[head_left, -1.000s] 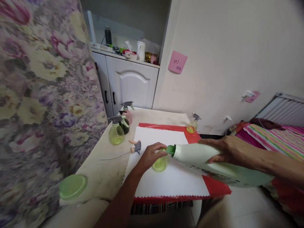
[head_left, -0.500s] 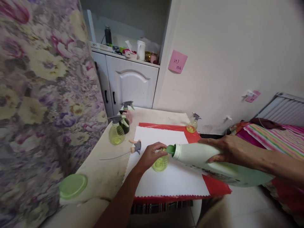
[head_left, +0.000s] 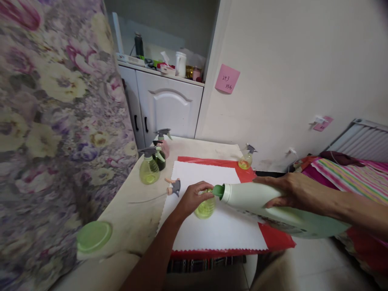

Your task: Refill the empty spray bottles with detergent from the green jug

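Observation:
On the white sheet (head_left: 230, 232) stands a clear yellow-green spray bottle (head_left: 205, 210) without its spray head. My left hand (head_left: 194, 198) is closed around its neck. My right hand (head_left: 283, 192) grips a large pale green jug (head_left: 254, 198), tipped nearly level to the left. The jug's green spout (head_left: 217, 190) meets the bottle's mouth, which my left fingers partly hide. Left of the sheet's middle lies a grey and orange trigger spray head (head_left: 173, 188) with its thin tube stretched out over the table.
Several spray bottles stand at the back left, a yellow-green one (head_left: 149, 171) nearest. Another small spray bottle (head_left: 246, 159) sits at the back right. A green round lid (head_left: 94, 236) lies at the front left. A flowered curtain (head_left: 66, 101) hangs along the left side.

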Tool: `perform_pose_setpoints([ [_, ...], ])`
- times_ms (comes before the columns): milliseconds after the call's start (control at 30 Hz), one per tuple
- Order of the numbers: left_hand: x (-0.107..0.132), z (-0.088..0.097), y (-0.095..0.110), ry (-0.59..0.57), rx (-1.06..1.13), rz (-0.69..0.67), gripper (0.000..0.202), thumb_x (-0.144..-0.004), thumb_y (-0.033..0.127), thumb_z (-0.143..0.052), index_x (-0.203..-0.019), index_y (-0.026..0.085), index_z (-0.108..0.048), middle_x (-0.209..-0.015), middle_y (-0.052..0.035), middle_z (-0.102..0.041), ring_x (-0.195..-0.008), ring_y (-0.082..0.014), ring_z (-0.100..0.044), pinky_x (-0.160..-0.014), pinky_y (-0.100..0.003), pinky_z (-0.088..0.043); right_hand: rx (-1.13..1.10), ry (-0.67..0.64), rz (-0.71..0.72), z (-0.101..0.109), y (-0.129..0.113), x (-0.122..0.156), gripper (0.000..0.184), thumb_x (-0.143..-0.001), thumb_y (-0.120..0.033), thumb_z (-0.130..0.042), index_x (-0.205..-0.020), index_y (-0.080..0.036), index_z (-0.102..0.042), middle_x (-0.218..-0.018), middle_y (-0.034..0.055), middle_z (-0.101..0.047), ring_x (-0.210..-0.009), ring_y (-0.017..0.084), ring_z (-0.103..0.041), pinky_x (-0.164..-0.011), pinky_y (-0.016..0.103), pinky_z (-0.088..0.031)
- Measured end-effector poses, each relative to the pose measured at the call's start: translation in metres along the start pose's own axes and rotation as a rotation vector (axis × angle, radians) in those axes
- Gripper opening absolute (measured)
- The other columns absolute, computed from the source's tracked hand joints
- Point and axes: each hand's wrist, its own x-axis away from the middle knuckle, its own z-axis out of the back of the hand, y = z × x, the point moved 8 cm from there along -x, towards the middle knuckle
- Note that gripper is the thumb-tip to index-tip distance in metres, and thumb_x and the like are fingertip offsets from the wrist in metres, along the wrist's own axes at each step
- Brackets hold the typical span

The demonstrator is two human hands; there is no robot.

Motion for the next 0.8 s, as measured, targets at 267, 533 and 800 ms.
perform_pose_setpoints([
  [267,0.0007,-0.0005,-0.0006,-0.001,-0.003,0.003,0.016,-0.079,0.025,-0.067,-0.093,0.02,-0.07,-0.095,-0.0037,-0.067,-0.094,-0.0197,-0.06,-0.086,-0.032,-0.044,-0.033,-0.062,-0.024,-0.0035,0.0006,-0.0007,0.057,-0.088,-0.058,-0.051,-0.132,-0.021,-0.053,-0.081,0.0092,-0.073,-0.07,0.023,-0.068,-0.06,0.028,-0.046],
  [533,0.0011,-0.0003,-0.0012,0.003,0.01,0.005,0.016,-0.079,0.026,-0.067,-0.094,0.02,-0.07,-0.096,-0.0035,-0.067,-0.094,-0.0194,-0.06,-0.086,-0.031,-0.043,-0.021,-0.073,-0.036,-0.0034,0.0016,-0.0006,0.06,-0.088,-0.059,-0.049,-0.133,-0.019,-0.053,-0.08,0.0099,-0.073,-0.069,0.023,-0.068,-0.059,0.028,-0.046],
  [800,0.0001,-0.0009,-0.0023,-0.003,0.025,-0.003,0.016,-0.08,0.026,-0.067,-0.094,0.019,-0.07,-0.095,-0.0036,-0.066,-0.094,-0.0191,-0.06,-0.086,-0.031,-0.043,-0.014,-0.099,-0.043,-0.0103,0.0075,-0.0019,0.061,-0.087,-0.064,-0.047,-0.134,-0.026,-0.05,-0.081,0.0059,-0.072,-0.07,0.023,-0.068,-0.06,0.028,-0.046],
])
